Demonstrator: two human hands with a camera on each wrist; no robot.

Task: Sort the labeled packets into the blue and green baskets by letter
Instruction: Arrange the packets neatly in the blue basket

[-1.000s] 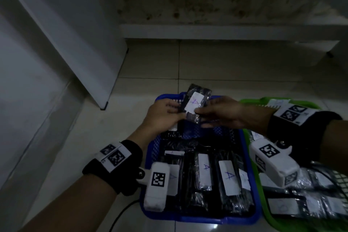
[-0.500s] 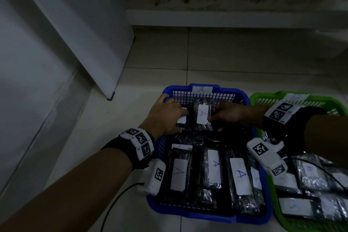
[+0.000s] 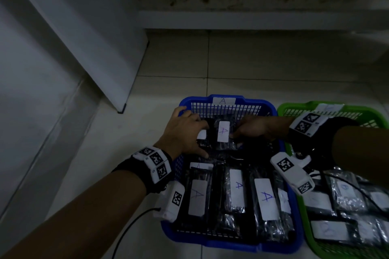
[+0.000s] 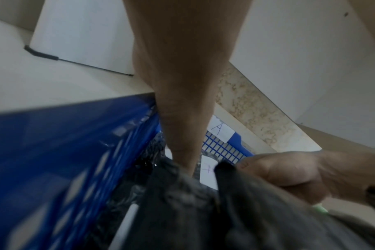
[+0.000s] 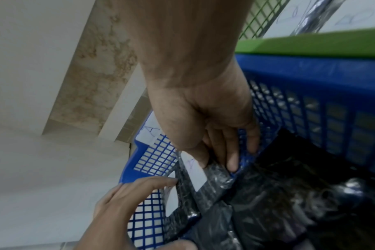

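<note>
- Packet (image 3: pixel 223 135): dark, white label marked "A"; lies at the far end of the blue basket (image 3: pixel 273 109), just inside its far wall.
- Left hand (image 3: pixel 185 132): grip apart, fingers extended, fingertips touching the packet's left edge.
- Right hand (image 3: pixel 254 129): grip clamped on the packet's right edge, thumb and fingers pinching it.
- Blue basket: holds further "A" packets in the near half; rests on the tiled floor (image 3: pixel 252 59).
- Green basket (image 3: pixel 294 107): directly right of the blue basket, touching it.

tiled floor (image 3: pixel 273 65) | blue basket (image 3: pixel 280 147), green basket (image 3: pixel 294 109) side by side
</note>
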